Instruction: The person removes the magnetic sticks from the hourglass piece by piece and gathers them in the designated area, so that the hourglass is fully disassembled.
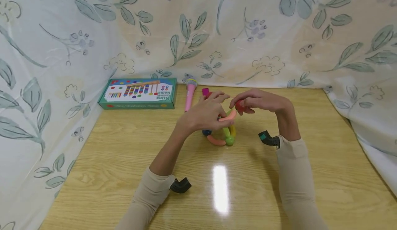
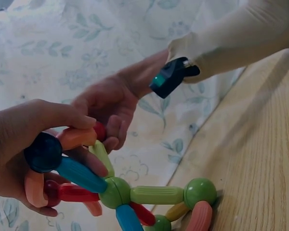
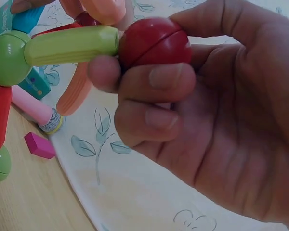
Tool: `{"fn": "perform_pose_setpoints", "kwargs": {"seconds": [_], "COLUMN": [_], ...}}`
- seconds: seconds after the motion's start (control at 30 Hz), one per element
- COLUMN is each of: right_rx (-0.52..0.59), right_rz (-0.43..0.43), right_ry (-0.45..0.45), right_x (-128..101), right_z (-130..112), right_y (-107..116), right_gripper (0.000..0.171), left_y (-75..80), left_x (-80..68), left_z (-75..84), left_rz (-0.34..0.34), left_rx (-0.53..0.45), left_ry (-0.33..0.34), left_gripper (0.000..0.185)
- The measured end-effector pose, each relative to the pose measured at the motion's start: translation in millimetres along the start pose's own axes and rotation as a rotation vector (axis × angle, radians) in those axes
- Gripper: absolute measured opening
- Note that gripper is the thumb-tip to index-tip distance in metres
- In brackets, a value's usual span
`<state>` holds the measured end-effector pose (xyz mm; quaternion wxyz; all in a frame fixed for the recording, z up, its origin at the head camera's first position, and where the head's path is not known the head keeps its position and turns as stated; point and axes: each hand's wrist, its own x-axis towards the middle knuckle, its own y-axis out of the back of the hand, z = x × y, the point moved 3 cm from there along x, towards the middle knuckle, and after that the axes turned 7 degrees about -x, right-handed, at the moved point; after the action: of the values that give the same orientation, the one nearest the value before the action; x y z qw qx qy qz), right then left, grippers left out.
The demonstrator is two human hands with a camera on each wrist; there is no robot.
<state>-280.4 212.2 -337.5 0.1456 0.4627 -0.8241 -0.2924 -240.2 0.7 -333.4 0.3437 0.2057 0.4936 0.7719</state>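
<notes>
A toy frame of coloured rods and balls stands on the middle of the wooden table. My left hand grips its upper part, the thumb over an orange rod next to a dark blue ball and a blue rod. My right hand pinches a red ball between thumb and fingers. The ball touches the end of a light green rod, which runs to a green ball. Lower green balls rest on the table.
A teal game box lies at the back left. Beside it are a pink toy microphone and a small magenta block. Floral cloth walls in the back and both sides of the table.
</notes>
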Motion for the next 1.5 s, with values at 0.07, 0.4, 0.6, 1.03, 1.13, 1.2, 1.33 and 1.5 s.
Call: {"fn": "perform_pose_setpoints", "kwargs": {"seconds": [0.07,0.4,0.6,1.03,1.13,1.2,1.33,1.5], "right_rx": [0.048,0.004,-0.148,-0.360,-0.350,-0.359,-0.383,-0.434], "right_rz": [0.000,0.228,0.507,0.494,0.541,0.572,0.611,0.642], "right_ry": [0.019,-0.030,-0.275,-0.597,-0.606,-0.598,-0.598,-0.565], "right_x": [-1,-13,-20,13,19,22,27,28], "right_z": [3,12,32,149,161,165,170,171], "right_y": [0,15,34,51,50,49,47,46], "right_gripper": [0.036,0.026,0.028,0.041,0.040,0.039,0.038,0.035], "left_y": [-0.6,-1.9,1.8,-0.5,-1.7,-1.6,-1.3,-1.1], "left_x": [0.0,0.4,0.7,0.5,0.6,0.4,-0.3,1.3], "left_z": [-0.1,-1.7,-2.8,0.7,0.9,0.4,0.1,1.1], "left_rz": [-0.001,0.003,0.007,-0.005,-0.002,0.001,0.000,0.001], "left_rx": [-0.008,-0.030,-0.012,-0.016,-0.017,-0.009,-0.002,-0.006], "left_ry": [-0.003,-0.017,-0.039,-0.039,-0.044,-0.043,-0.051,-0.061], "left_gripper": [0.043,0.042,0.045,0.042,0.041,0.040,0.040,0.040]}}
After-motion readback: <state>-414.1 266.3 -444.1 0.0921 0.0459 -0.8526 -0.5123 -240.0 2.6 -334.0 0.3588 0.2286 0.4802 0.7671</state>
